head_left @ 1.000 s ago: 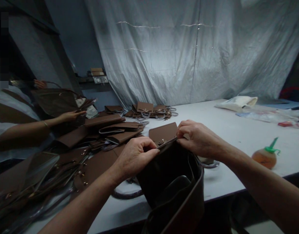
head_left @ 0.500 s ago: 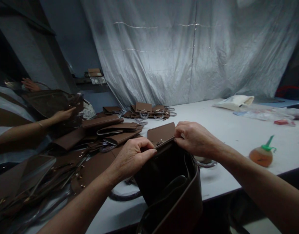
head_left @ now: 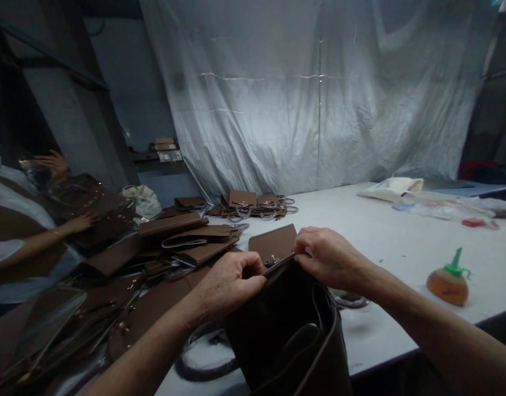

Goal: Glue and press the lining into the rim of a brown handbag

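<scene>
A brown bag [head_left: 286, 324] with a dark interior gapes open toward me at the table's front edge. My left hand [head_left: 232, 280] pinches its upper rim between thumb and fingers. On the same rim, farther right, my right hand [head_left: 325, 253] has a pinch grip. Behind the rim a brown flap [head_left: 273, 242] stands up, with small metal fittings at its base. A wrapped handle [head_left: 207, 371] curves out at the bag's lower left on the white table [head_left: 377, 236].
Brown bags and parts [head_left: 187, 236] are piled on the left, more at the back [head_left: 242, 201]. A person's hand [head_left: 77, 223] handles dark bags at far left. A green-capped bottle [head_left: 449, 283] stands right; a cream bag [head_left: 391, 188] and clear plastic [head_left: 438, 203] lie behind it.
The view has tilted up, so the table and my hands sit lower. Both my hands keep their grip on the rim. The other person's hands and dark bag have shifted left.
</scene>
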### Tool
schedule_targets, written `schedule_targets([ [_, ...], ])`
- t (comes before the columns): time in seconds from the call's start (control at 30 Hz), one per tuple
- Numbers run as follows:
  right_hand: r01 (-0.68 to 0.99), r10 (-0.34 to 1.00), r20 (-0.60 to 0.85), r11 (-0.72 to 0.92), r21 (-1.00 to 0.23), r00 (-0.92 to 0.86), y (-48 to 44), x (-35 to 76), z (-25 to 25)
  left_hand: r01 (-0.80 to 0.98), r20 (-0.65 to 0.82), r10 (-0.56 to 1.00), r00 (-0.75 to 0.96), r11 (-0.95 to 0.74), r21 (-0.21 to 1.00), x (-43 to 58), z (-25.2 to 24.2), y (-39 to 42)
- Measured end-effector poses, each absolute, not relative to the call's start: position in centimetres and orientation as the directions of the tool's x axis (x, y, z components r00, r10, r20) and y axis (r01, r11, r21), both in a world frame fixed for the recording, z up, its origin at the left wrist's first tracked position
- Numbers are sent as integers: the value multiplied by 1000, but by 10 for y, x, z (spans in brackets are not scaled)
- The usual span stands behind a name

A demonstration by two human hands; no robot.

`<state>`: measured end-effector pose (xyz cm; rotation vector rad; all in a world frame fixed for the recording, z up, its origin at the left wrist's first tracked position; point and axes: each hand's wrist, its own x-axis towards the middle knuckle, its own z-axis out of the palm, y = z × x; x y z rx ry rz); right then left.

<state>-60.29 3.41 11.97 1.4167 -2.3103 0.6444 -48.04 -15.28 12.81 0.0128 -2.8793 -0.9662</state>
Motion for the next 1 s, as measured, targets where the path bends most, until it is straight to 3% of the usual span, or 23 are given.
schedule_targets([
  [0.3, -895, -730, 519, 370, -249, -446, 35, -603, 121, 34, 148, -61, -987, 823, 566, -476, 128, -152],
  [0.6, -874, -704, 519, 366, -318, -484, 34, -603, 117, 149, 122, 96, -988, 807, 571, -501, 134, -144],
  [0.77, -870, -702, 520, 334, -362, -487, 31, -606, 114, 236, 220, 151, -964, 868, 438, -527, 131, -131],
  [0.87, -835, -692, 502, 285, -471, -519, 32, -606, 115, 199, 243, 103, -965, 889, 413, -528, 127, -132],
  [1.0, -723, -615, 521, 118, -681, -591, 49, -594, 115, -20, 168, -140, -976, 824, 567, -520, 121, -153],
])
